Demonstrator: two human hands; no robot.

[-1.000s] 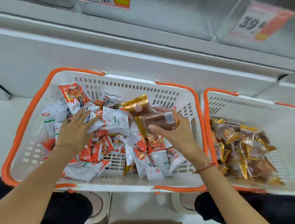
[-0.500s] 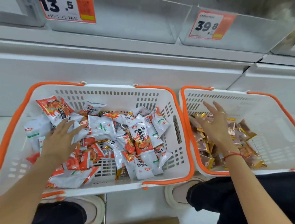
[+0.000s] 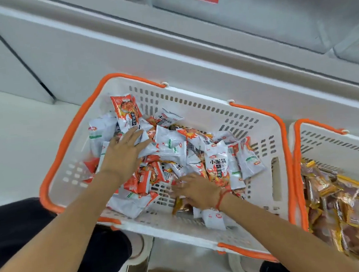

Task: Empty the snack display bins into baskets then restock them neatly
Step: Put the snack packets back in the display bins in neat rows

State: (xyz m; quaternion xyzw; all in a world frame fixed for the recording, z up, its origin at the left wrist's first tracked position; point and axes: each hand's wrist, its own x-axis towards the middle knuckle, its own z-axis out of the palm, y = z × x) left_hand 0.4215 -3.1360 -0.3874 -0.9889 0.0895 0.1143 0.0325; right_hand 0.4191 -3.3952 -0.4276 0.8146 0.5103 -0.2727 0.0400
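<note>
Back from the gold-packet basket [image 3: 325, 143], the right hand [image 3: 197, 191] had returned to the left basket [image 3: 193, 100], fingers reaching onto a gold-wrapped packet [image 3: 181, 206]; whether they gripped it was unclear. Left hand [image 3: 124, 153] lay flat, fingers spread, on the red-and-white snack packets [image 3: 170, 145].

Bright even light, motion blur, wide-angle distortion

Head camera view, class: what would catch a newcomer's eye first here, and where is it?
The big white basket with orange handles in the middle, heaped with red-and-white snack packets. Both hands are in it: the left hand lies flat on the pile, the right hand reaches by a lone gold-brown packet near the front. At the right edge, a second basket holds gold-brown packets.
</note>
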